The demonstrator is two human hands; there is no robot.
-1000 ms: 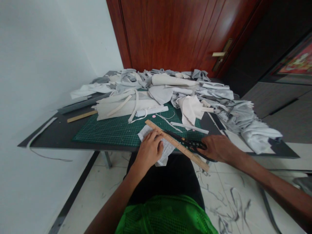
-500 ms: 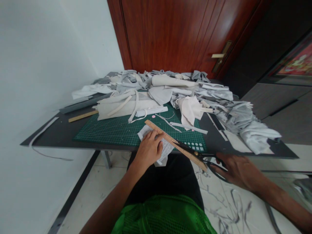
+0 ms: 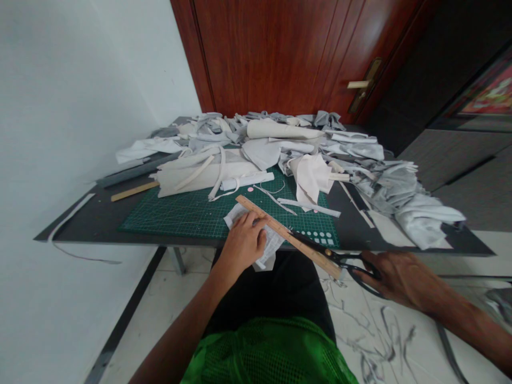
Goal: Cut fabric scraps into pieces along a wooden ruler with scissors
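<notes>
My left hand (image 3: 245, 241) lies over a piece of light grey fabric (image 3: 273, 242) at the table's front edge. Its curled fingers press the upper part of a wooden ruler (image 3: 276, 226) onto that cloth. The ruler slants down to the right, past the edge of the table. In my right hand (image 3: 394, 276) is a pair of black-handled scissors (image 3: 328, 253), gripped by the loops. The dark blades point left along the ruler and overlap it, their tips near its middle. Part of the fabric hangs over the edge above my lap.
A green cutting mat (image 3: 172, 216) covers the middle of the dark table (image 3: 76, 226). Heaped cloth scraps (image 3: 276, 129) fill the back and right side. A second wooden strip (image 3: 134, 191) lies at left. Thin offcuts (image 3: 384, 341) litter the floor; a wooden door (image 3: 264, 58) stands behind.
My right hand has drawn the scissors slightly to the right along the ruler. The left hand keeps its place on the ruler and fabric. The view has shifted a little.
</notes>
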